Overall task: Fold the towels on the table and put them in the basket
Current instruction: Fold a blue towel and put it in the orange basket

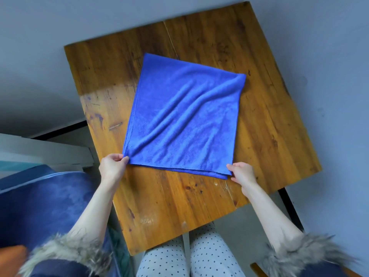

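Note:
A blue towel (183, 116) lies on the wooden table (269, 120), folded double with two layers showing along its near edge and several wrinkles across it. My left hand (112, 165) pinches the towel's near left corner. My right hand (241, 173) pinches the near right corner, where both layers meet. Both corners stay low, at the table surface. No basket can be made out for certain.
A blue fabric-covered shape (44, 206) stands to the left of the table, beside a white frame (46, 152). An orange object (12, 258) shows at the bottom left. My knees in dotted trousers (189, 256) sit under the near table edge.

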The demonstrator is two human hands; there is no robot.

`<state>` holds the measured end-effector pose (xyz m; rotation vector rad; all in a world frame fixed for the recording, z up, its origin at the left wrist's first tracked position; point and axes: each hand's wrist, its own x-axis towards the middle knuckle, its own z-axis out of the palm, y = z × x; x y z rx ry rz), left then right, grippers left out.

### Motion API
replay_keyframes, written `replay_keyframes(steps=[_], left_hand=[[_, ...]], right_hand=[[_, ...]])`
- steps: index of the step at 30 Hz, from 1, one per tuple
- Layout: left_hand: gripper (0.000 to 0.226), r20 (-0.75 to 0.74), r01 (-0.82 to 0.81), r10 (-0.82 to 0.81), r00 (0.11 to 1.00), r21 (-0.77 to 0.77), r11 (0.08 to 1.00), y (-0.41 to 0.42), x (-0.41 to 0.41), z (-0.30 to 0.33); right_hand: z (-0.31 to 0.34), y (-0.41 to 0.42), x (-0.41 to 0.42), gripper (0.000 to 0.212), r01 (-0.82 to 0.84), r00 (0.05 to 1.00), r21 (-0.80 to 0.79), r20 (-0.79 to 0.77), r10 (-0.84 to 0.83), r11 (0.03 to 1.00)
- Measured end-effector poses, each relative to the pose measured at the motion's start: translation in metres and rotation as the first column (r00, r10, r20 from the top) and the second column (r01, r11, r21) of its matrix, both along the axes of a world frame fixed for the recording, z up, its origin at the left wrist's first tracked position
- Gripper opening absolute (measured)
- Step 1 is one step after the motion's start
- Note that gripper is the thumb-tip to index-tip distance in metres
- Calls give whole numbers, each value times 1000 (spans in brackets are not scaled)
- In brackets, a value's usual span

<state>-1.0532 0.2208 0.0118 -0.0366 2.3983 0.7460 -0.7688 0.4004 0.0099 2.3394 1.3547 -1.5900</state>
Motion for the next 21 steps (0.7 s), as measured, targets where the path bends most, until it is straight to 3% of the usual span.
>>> replay_keyframes(steps=[6, 15, 18, 21], left_hand=[[12, 73, -4, 5, 997, -5, 1000, 6, 3, -1], [15, 300, -124, 41, 953, 262, 957, 0, -6, 5], [14, 346, -135, 31, 938, 282, 950, -3, -10, 9], [9, 353, -179, 69, 933, 289, 941, -3, -18, 21]], right_hand=[[-2, -9, -10, 39, -3, 1000, -62, -17, 2, 998], [7, -14, -3, 19, -217, 975, -134, -81, 208, 967], [17, -12, 1, 12, -69, 975, -218, -220, 20, 973], [35, -1, 9, 13, 72, 912, -295, -368, -182, 953]])
